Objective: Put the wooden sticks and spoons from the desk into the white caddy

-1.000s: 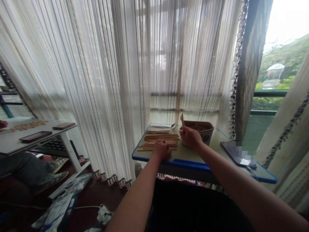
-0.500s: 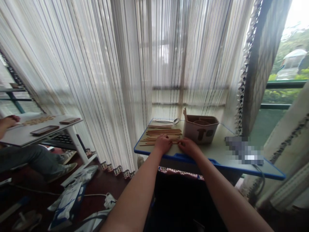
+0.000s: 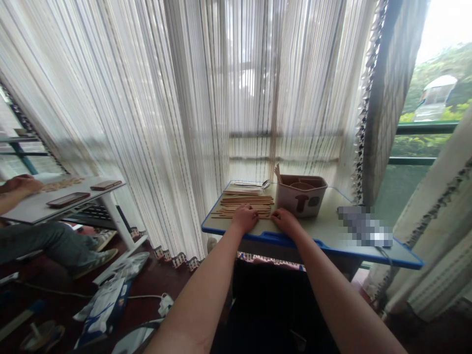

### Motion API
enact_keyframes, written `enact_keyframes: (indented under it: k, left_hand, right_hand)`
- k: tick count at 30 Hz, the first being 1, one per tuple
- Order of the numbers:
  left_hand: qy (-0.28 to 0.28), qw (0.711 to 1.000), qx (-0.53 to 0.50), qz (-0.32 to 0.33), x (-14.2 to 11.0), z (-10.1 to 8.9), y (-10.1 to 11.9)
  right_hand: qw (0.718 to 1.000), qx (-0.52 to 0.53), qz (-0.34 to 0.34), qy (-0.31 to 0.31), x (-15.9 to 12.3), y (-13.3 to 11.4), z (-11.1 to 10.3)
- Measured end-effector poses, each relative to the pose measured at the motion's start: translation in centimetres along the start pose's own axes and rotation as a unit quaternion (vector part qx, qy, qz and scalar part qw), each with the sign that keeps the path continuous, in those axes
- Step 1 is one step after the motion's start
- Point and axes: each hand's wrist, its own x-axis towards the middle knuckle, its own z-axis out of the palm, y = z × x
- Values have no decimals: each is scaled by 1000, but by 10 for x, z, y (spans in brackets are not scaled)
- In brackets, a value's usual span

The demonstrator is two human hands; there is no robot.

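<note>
Brown wooden chopsticks (image 3: 246, 200) lie side by side in rows on the small desk. My left hand (image 3: 246, 218) rests over the nearer rows, its fingers curled down around some of the chopsticks. Close by, my right hand (image 3: 285, 220) has its fingers pressed together at the right-hand ends of the same rows. Whatever it pinches is too small to make out. Just behind that hand stands a brown divided utensil holder (image 3: 290, 204). A few pale sticks (image 3: 278, 172) poke up from its left corner. A slotted metal spoon (image 3: 266, 184) lies behind the chopsticks among paler sticks.
The desk (image 3: 334, 236) has a raised blue rim. A blurred-out device (image 3: 365, 226) with a cable lies at its right. Curtains (image 3: 199, 123) hang behind. On the left, another person's hands (image 3: 24, 185) work at a white table (image 3: 33, 209) with small pieces and trays.
My right hand has let go of the pale sticks at the holder's left corner and come down to the chopstick ends. My left hand has stayed on the chopsticks. The view has shifted slightly.
</note>
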Motion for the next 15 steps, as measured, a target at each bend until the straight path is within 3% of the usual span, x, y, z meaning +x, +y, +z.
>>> enact_keyframes:
  k: [15]
  left_hand:
    - [-5,999,30,-9,-1,-2,2]
  right_hand:
    - [984,96,109,106,-6,10,-12]
